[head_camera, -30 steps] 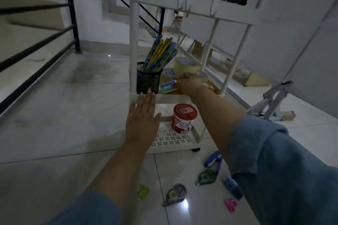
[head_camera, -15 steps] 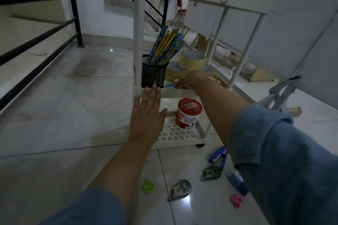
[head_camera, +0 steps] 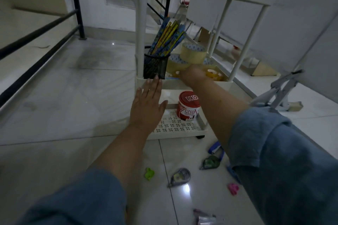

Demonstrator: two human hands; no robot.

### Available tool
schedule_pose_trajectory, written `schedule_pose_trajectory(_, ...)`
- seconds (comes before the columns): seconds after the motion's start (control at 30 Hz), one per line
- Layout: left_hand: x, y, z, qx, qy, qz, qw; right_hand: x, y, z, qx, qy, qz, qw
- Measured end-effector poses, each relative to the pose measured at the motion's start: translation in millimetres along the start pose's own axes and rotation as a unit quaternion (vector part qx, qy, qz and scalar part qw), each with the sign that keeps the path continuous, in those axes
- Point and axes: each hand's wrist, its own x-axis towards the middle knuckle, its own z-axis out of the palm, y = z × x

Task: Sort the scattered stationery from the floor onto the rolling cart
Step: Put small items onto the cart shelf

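The left hand [head_camera: 146, 104] is spread flat, fingers straight and together. Its fingertips lie against the front lip of the rolling cart's [head_camera: 140, 23] middle shelf and its palm covers the near corner of the bottom shelf. The right hand [head_camera: 192, 75] reaches over that lip into the middle shelf. Its fingers are turned away and blurred, so I cannot tell whether it grips anything.

On the tiled floor in front of the cart lie a clear packet [head_camera: 204, 217], a pink clip [head_camera: 233, 188], a grey correction-tape dispenser [head_camera: 180, 177], a green clip [head_camera: 149, 174], a green tape dispenser [head_camera: 210, 161] and, closest to the cart's wheel, a blue stapler [head_camera: 215, 150].

A red-lidded tub [head_camera: 187, 109] stands on the cart's perforated bottom shelf. On the middle shelf a black mesh cup [head_camera: 155, 67] holds blue and yellow pencils [head_camera: 168, 38], with rolls of clear packing tape [head_camera: 192, 53] stacked beside it.

To the cart's left runs a black railing [head_camera: 76, 5], with a staircase rising beyond it. To its right a folded metal stand [head_camera: 281, 89] leans against the white wall.
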Motion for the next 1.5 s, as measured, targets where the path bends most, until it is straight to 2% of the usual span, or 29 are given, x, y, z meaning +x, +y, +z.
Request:
schedule_pose_trajectory(0.1, -22.4, -12.1, -10.6, -0.020, -0.067, 0.029, 0.997, -23.8, 12.9, 13.3, 0.090, 0.053, -0.053, 0.993)
schedule_pose_trajectory(0.2, -58.0, -27.7, -15.8, -0.029, -0.095, 0.034, 0.994, -66.6, 34.4, 33.8, 0.240, 0.113, -0.088, 0.960)
schedule_pose_trajectory(0.3, -106.7, -33.7, -12.0, -0.070, -0.109, -0.037, 0.991, -120.3, 73.3, 71.8, 0.319, 0.082, -0.058, 0.943)
schedule_pose_trajectory(0.4, -166.5, -27.4, 4.9, -0.130, -0.117, -0.128, 0.976, -169.2, 121.8, 119.6, 0.309, 0.018, -0.006, 0.951)
schedule_pose_trajectory(0.5, -228.5, -23.4, 19.7, -0.165, -0.146, -0.184, 0.958, -209.2, 158.9, 163.4, 0.298, -0.022, 0.049, 0.953)
schedule_pose_trajectory(0.67, -295.5, -33.4, 27.4, -0.167, -0.104, -0.273, 0.942, -253.5, 179.2, 198.2, 0.217, -0.119, -0.008, 0.969)
schedule_pose_trajectory(0.73, -305.1, -43.1, 28.6, -0.128, -0.102, -0.322, 0.932, -258.4, 179.9, 201.7, 0.200, -0.149, -0.021, 0.968)
schedule_pose_trajectory(0.87, -301.4, -73.2, 42.0, -0.054, -0.243, -0.398, 0.883, -256.9, 169.7, 198.5, 0.173, -0.170, -0.050, 0.969)
schedule_pose_trajectory(0.93, -297.1, -84.1, 49.1, -0.051, -0.300, -0.389, 0.869, -264.9, 163.4, 196.0, 0.160, -0.207, -0.074, 0.962)
schedule_pose_trajectory(0.97, -297.8, -87.4, 52.7, -0.048, -0.300, -0.376, 0.875, -272.4, 162.7, 197.3, 0.142, -0.243, -0.087, 0.956)
schedule_pose_trajectory(1.07, -305.1, -86.9, 55.8, -0.057, -0.213, -0.382, 0.898, -298.2, 163.2, 205.0, 0.056, -0.347, -0.125, 0.928)
schedule_pose_trajectory(1.17, -311.3, -83.0, 52.7, -0.086, -0.167, -0.424, 0.886, -317.0, 160.8, 215.1, 0.029, -0.368, -0.162, 0.915)
schedule_pose_trajectory(1.27, -314.1, -80.7, 50.2, -0.088, -0.170, -0.479, 0.857, -328.0, 156.1, 222.9, 0.015, -0.387, -0.192, 0.902)
schedule_pose_trajectory(1.37, -316.3, -75.7, 49.3, -0.111, -0.164, -0.498, 0.844, -329.3, 152.2, 222.6, 0.004, -0.381, -0.209, 0.901)
schedule_pose_trajectory(1.43, -308.8, -66.7, 45.7, -0.172, -0.095, -0.502, 0.842, -323.2, 150.3, 213.9, 0.056, -0.359, -0.130, 0.922)
schedule_pose_trajectory(1.5, -291.9, -51.1, 39.9, -0.248, 0.003, -0.514, 0.821, -310.1, 148.7, 199.0, 0.187, -0.325, 0.013, 0.927)
